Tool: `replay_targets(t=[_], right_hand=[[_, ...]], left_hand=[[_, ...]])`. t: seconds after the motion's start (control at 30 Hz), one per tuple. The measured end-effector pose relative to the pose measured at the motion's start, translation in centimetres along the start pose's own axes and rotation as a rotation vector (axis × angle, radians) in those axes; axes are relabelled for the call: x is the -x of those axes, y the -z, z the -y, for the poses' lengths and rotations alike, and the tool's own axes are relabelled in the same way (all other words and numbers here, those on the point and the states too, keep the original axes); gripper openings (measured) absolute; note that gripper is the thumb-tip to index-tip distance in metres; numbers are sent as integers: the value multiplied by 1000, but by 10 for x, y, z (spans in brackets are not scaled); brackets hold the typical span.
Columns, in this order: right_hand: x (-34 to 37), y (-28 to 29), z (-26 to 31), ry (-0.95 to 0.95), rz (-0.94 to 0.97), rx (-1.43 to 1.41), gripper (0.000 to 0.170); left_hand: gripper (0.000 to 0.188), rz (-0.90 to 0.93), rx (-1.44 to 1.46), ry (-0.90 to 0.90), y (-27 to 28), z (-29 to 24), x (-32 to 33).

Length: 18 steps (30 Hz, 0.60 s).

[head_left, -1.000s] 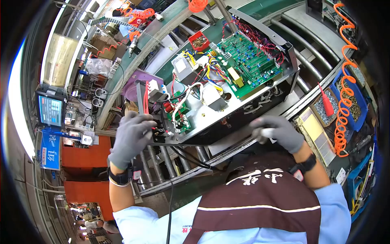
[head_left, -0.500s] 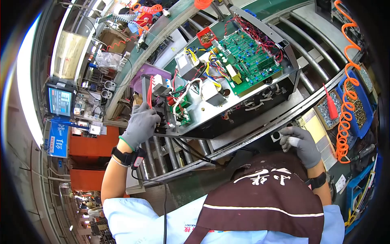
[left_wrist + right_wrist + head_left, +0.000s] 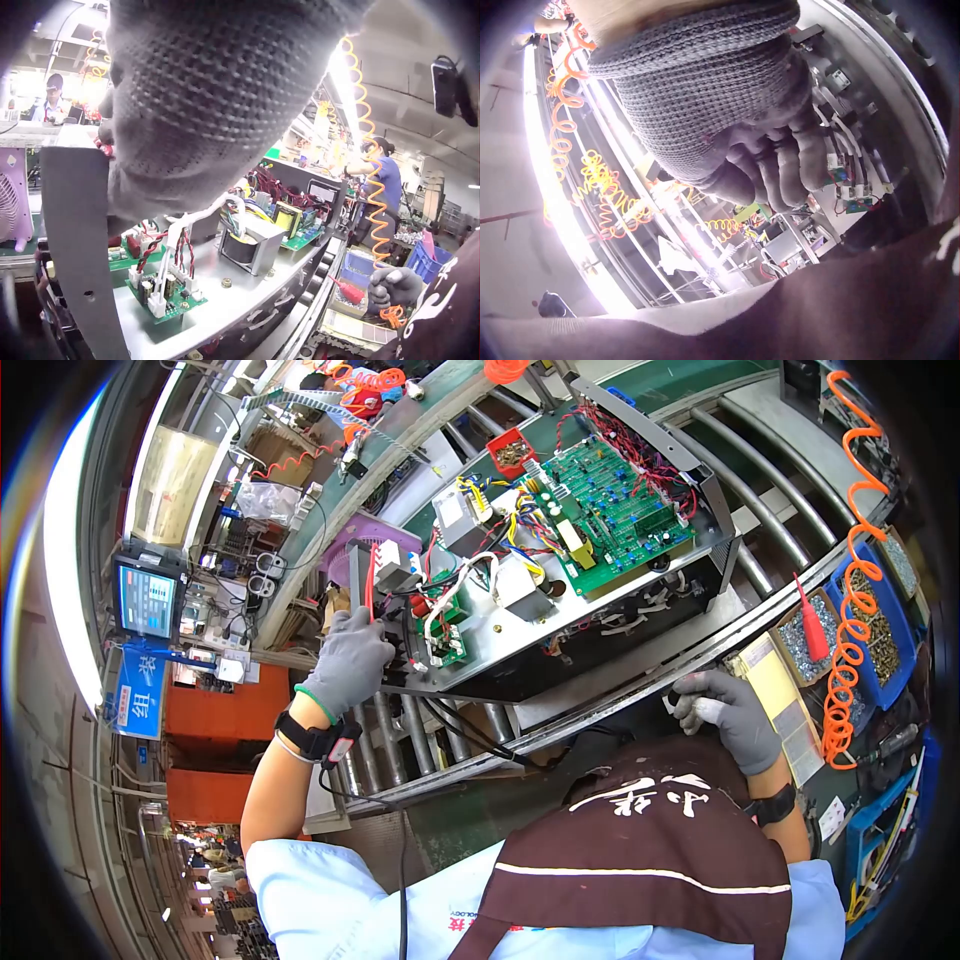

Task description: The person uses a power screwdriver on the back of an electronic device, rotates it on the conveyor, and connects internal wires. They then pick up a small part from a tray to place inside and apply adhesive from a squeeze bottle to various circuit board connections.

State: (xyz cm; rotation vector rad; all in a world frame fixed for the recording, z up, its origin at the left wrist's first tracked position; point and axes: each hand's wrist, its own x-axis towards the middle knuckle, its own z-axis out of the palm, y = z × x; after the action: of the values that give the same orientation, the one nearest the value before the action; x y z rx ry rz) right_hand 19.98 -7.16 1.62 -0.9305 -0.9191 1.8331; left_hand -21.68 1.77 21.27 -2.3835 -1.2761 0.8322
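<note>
My gloved left hand [image 3: 348,658] is at the left end of an opened electronics chassis [image 3: 480,670], against its upright end panel [image 3: 79,247]. Its fingers bend down over the panel beside red wires [image 3: 371,585]; the glove hides most of the fingertips, and I cannot tell what they pinch. Just right of this hand lie a small green circuit board [image 3: 165,292] and white cables [image 3: 176,232]. My right hand [image 3: 728,718], also gloved, hangs in front of the chassis near the apron. Its fingers [image 3: 787,176] are loosely curled, with nothing visible in them.
The chassis sits on a roller conveyor [image 3: 775,515]. To the right are a red pointed bottle [image 3: 815,628], a blue bin [image 3: 880,630] of screws and a coiled orange hose [image 3: 850,660]. A small red box [image 3: 511,453] and a purple fan [image 3: 345,565] are beyond the chassis.
My left hand has moved in to the end panel by the red wires and stays there. The right hand has drawn back from the chassis towards the right, its fingers loosely curled.
</note>
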Motion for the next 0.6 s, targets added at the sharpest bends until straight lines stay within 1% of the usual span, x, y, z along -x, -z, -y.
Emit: replay_targets(t=[0.07,0.2,0.27,0.4,0.5,0.53,0.57,0.6], right_hand=[[2,-1,3,7,-7,23,30],[6,8,-1,26,-46,-17,30],[10,12,-2,23,-95,-25,30],[15,25,-6,31,-119,-25,30],[14,36,-15,41,-112,-51,31],[15,37,-17,32,-128,-30,31],[15,36,-22,54,-125,-100,29],[16,37,-25,26,-151,-92,27]], left_hand=[[12,33,-50,17,4,-2,0],[11,55,-28,45,10,-5,0],[10,-28,42,66,5,1,3],[13,-32,69,83,5,0,6],[12,-97,43,71,4,-3,5],[13,-59,-3,61,9,-6,6],[16,-173,196,-13,10,-8,7],[23,-197,262,22,-3,-7,6]])
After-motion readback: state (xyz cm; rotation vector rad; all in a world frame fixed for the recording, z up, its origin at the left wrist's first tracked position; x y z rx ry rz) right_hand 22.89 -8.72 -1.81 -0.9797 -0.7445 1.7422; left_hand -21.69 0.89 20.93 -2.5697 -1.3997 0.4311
